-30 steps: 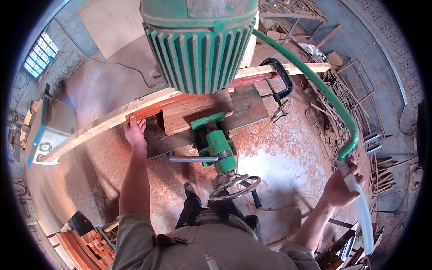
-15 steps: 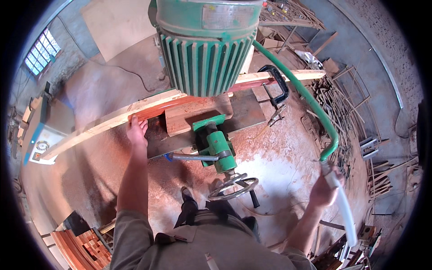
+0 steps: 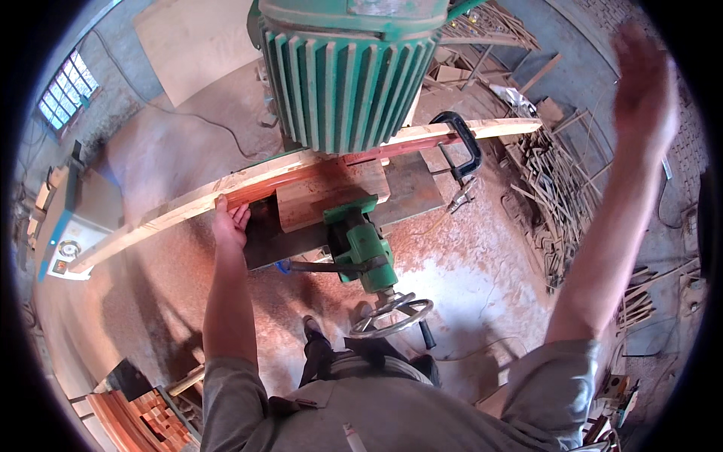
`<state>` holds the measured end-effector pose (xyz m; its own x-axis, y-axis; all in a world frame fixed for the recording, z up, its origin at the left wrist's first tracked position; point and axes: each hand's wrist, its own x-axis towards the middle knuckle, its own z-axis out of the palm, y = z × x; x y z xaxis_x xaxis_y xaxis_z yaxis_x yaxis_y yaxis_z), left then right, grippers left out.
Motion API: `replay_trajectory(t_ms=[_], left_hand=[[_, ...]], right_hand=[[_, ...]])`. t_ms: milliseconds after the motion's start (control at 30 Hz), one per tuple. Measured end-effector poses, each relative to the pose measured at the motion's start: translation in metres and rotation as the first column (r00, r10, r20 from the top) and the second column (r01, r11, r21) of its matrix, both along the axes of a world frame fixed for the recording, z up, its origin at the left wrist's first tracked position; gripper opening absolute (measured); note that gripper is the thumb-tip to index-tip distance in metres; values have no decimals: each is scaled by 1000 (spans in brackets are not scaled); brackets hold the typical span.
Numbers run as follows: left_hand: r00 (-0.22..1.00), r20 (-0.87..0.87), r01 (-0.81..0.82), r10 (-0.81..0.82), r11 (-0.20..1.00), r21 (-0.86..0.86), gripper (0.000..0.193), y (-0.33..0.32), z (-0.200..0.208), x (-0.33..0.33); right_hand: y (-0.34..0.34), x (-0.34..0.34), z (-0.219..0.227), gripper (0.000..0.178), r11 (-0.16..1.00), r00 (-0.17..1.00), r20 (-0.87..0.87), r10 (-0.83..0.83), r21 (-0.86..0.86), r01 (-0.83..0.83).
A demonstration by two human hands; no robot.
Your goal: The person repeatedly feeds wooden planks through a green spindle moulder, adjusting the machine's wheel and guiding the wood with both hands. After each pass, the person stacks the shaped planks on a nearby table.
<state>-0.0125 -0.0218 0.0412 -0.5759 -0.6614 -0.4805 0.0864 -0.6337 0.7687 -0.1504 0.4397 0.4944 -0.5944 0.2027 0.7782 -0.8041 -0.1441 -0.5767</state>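
My left hand [image 3: 231,224] is at the left end of a reddish wood strip [image 3: 263,185], its thumb up against the strip and its fingers curled below. This strip lies along a long pale wooden beam [image 3: 181,203]. Behind a wood block [image 3: 331,196], the strip passes under a green ribbed motor [image 3: 346,90]. My right hand [image 3: 644,94] is raised high at the far right, smeared by motion; whether it grips anything is hidden. A green lever [image 3: 465,9] runs off the top edge beside the motor. A black C-clamp [image 3: 468,143] sits on the beam's right part.
In front of the block stands a green screw clamp [image 3: 369,252] with a metal handwheel [image 3: 392,316]. A control box [image 3: 75,241] stands at the left. Piled wood sticks [image 3: 553,203] lie right; stacked reddish wood pieces [image 3: 143,422] are at lower left.
My right hand has swung up and away from the lower right, and the green lever has risen toward the top edge. My left hand stays at the strip's end.
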Motion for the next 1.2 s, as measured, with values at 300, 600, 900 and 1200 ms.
replay_trajectory(t_ms=[300, 600, 900, 1200], left_hand=[[999, 33, 3, -2, 1000, -12, 38, -6, -4, 2], [997, -47, -51, 54, 997, 64, 34, -15, 1, 11], [887, -461, 97, -25, 986, 134, 22, -136, -43, 138], [686, -713, 435, -145, 867, 242, 41, 27, 33, 181]], right_hand=[[-204, 138, -281, 40, -240, 609, 792, 41, 599, -763], [59, 52, -421, 33, 724, 537, 698, -473, 656, -215], [85, 199, -374, 26, 975, 316, 925, -210, 173, 141], [-41, 340, -314, 19, 905, 378, 926, -22, 178, -385]])
